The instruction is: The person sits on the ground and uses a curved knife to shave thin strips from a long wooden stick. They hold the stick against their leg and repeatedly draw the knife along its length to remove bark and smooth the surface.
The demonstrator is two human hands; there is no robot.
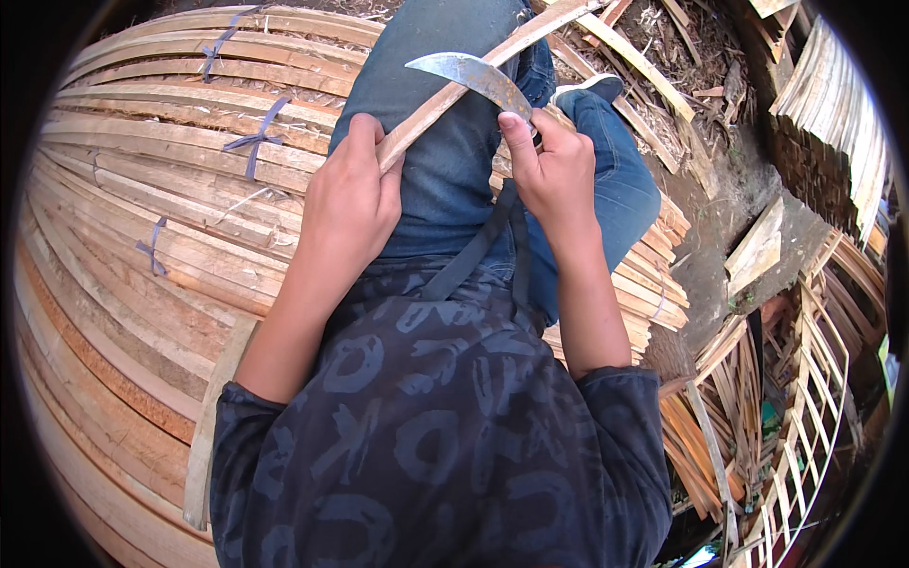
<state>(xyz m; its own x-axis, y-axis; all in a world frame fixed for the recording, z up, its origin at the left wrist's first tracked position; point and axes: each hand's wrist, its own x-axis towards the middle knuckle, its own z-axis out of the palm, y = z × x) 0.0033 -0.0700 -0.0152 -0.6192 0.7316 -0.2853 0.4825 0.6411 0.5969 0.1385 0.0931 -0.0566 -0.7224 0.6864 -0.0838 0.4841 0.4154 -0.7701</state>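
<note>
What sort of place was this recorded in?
Probably a woodworking yard or workshop: wooden strips lie bundled with purple ties, wood scraps litter the ground, and the right hand holds a curved blade.

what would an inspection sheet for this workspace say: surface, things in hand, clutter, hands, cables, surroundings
Surface: long wooden strips in rows, some bound with purple ties.
Things in hand: wood piece, long and narrow; curved knife crossing above it, contact unclear.
Clutter: a pale offcut on the ground at right; shavings among the strips.
Hands: left hand grips the wood piece; right hand grips the knife.
Cables: nothing seen.
Surroundings: slatted frame at lower right.
</note>
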